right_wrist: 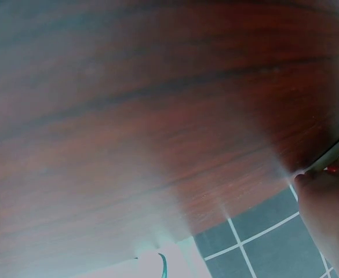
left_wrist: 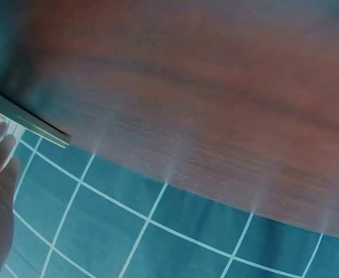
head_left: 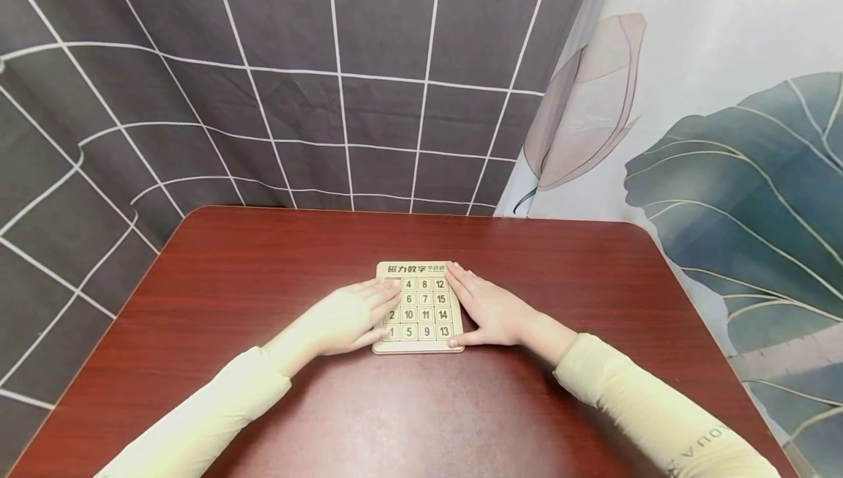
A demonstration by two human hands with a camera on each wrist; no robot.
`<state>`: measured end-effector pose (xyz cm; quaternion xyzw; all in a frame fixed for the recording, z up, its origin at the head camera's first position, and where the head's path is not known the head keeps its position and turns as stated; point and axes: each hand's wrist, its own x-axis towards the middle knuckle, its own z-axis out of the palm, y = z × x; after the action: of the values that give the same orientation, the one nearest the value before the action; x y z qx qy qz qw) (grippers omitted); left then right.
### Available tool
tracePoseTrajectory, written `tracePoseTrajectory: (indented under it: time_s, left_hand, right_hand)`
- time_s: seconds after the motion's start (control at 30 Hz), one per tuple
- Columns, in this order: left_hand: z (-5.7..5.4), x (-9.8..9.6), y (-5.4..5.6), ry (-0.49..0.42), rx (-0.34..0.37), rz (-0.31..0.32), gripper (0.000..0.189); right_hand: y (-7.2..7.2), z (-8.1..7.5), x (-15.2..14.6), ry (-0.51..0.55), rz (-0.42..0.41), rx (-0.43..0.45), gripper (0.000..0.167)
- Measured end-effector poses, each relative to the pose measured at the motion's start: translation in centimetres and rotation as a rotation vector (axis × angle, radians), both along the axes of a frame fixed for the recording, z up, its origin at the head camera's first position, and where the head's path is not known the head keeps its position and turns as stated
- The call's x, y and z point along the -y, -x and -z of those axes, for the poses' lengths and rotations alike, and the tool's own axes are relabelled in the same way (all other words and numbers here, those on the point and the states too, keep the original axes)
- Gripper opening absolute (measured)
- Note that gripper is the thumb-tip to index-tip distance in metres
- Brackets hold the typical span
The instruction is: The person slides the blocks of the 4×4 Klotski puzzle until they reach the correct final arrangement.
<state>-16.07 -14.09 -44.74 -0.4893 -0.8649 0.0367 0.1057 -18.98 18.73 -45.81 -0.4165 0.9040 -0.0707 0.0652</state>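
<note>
A pale sliding number puzzle point(head_left: 424, 315) lies flat on the table in the head view, with dark numbers on square tiles and Chinese lettering along its top. My left hand point(head_left: 349, 317) reaches over its left side, fingers laid across the leftmost column and partly covering it, thumb by the 1 tile. Along the right edge rests my right hand point(head_left: 497, 310), its fingertips near the top right corner and its thumb at the bottom right. Both hands have extended fingers. The puzzle's edge point(left_wrist: 36, 124) shows beside the left fingers in the left wrist view.
A reddish-brown wooden table point(head_left: 296, 244) carries the puzzle. Behind it hangs a dark grey curtain point(head_left: 382, 112) with a white grid. At the right is a pale curtain point(head_left: 711, 46) with large leaf prints.
</note>
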Motion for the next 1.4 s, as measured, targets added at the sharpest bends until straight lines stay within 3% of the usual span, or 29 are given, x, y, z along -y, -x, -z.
tracePoseTrajectory:
  time_s: [0.1,0.23,0.6,0.7,0.8,1.13,1.4]
  left_hand:
    - [0.1,0.3,-0.8,-0.004,-0.020,-0.005,0.058]
    - [0.3,0.5,-1.1,-0.007,-0.029,-0.018,0.058]
    - [0.2,0.4,1.0,-0.003,0.014,-0.054,0.055]
    - [0.1,0.4,1.2,0.004,0.025,-0.058,0.055]
    - [0.0,0.5,0.8,-0.002,0.026,-0.046,0.055]
    - [0.4,1.4,-2.0,-0.032,-0.066,0.048,0.056]
    - [0.7,1.5,-1.5,0.016,-0.072,0.017,0.061]
  right_hand:
    - [0.1,0.0,0.0,-0.006,-0.001,-0.002,0.118]
    - [0.2,0.0,0.0,-0.010,-0.001,-0.005,0.117]
    - [0.1,0.2,0.1,-0.004,0.003,-0.004,0.117]
    - [0.0,0.3,0.2,-0.002,0.006,0.001,0.117]
    - [0.0,0.4,0.2,-0.001,0.005,0.000,0.117]
    - [0.1,-0.1,0.0,-0.008,-0.002,-0.008,0.117]
    - [0.1,0.1,0.0,-0.012,-0.001,-0.008,0.117]
